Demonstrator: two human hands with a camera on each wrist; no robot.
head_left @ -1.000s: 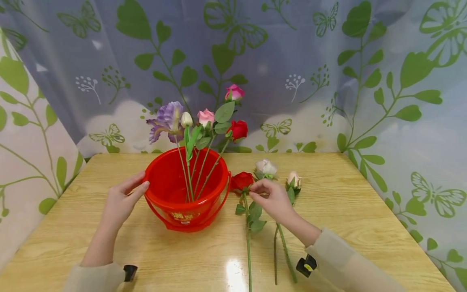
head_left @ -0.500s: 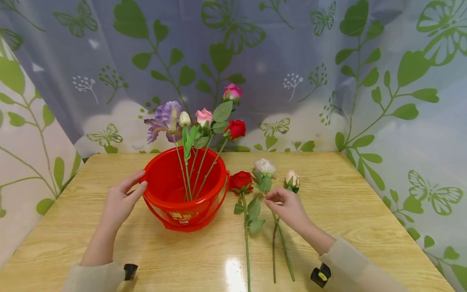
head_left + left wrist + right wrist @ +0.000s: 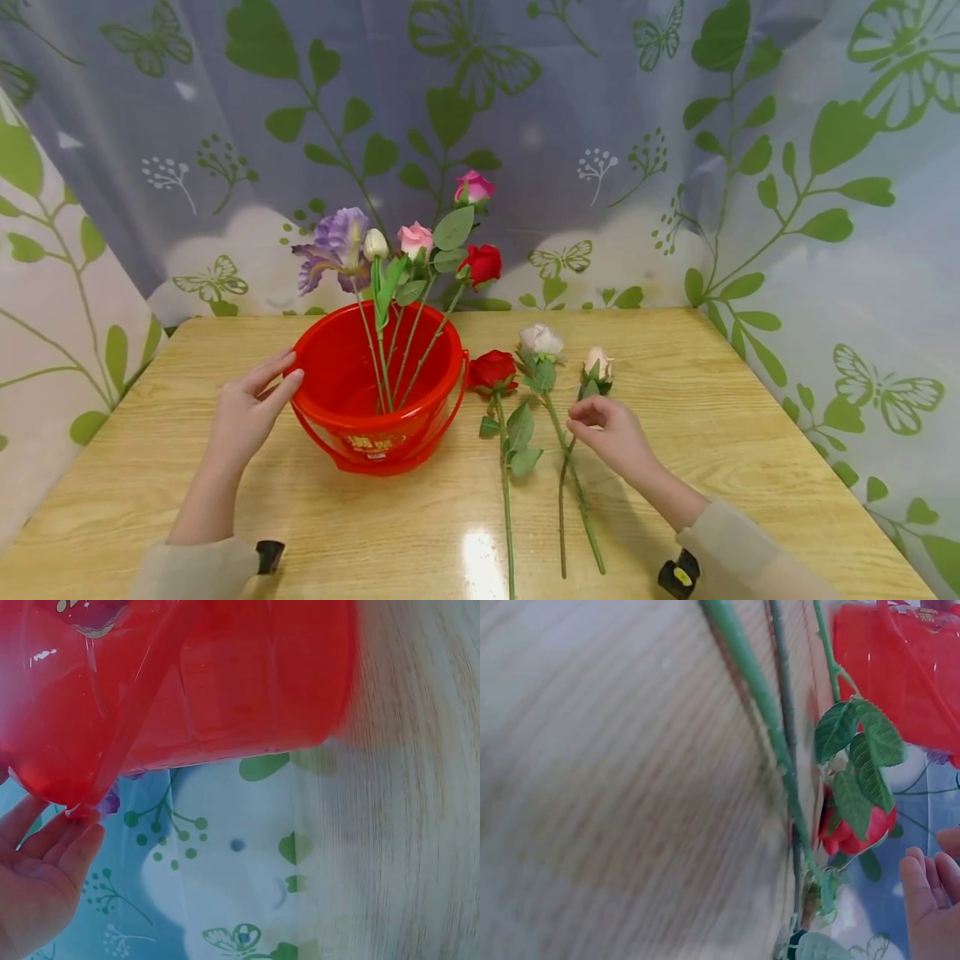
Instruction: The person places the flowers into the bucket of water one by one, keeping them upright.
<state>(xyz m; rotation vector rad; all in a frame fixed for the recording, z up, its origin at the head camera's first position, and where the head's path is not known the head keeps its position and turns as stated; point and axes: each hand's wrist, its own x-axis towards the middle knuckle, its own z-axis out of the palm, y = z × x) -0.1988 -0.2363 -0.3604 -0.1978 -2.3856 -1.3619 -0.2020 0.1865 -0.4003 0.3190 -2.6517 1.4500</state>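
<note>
A red plastic bucket (image 3: pixel 405 433) stands left of the middle, holding a purple iris (image 3: pixel 336 248), a white tulip (image 3: pixel 376 243), a pink rose (image 3: pixel 415 239), a magenta rose (image 3: pixel 474 187) and a red rose (image 3: pixel 482 264). My left hand (image 3: pixel 251 408) holds its left rim by thumb and fingers; in the left wrist view the fingertips (image 3: pixel 82 847) sit under the handle joint. My right hand (image 3: pixel 611 429) hovers over the stems, fingers loosely bent, nothing between them. Nearest it lie a cream rose (image 3: pixel 597 364) and a white rose (image 3: pixel 542 340).
Another red rose (image 3: pixel 492 371) with a long leafy stem lies right beside the bucket, toward the table's front. The stems of the white and cream roses cross on the wooden table (image 3: pixel 675 367). A patterned curtain (image 3: pixel 525 142) hangs behind the table.
My right hand has moved right, from the loose red rose past the white rose to near the cream rose's stem. My left hand stays at the bucket rim.
</note>
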